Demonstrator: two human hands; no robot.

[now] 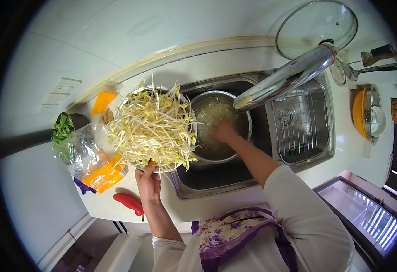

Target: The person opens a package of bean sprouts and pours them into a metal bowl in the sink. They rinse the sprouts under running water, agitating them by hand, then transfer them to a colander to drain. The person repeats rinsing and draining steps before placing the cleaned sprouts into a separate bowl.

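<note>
Soybean sprouts [154,129] are heaped high in a metal bowl [192,136] left of the sink, some hanging over its rim. My left hand [149,180] grips the near rim, thumb on top. In the left sink basin sits a second metal bowl [250,127] of cloudy water [212,108] with yellowish bits floating in it. My right hand [224,131] dips into that water; its fingers are blurred, so whether they hold anything is unclear. The chrome faucet [283,80] reaches over this bowl's right side.
A red pepper [129,203] lies by the counter's front edge. Further left are a clear and orange plastic bag [93,153] and cut greens [62,127] in a dark container. The right basin [302,122] holds a wire rack. A glass lid [315,30] leans against the wall behind the faucet.
</note>
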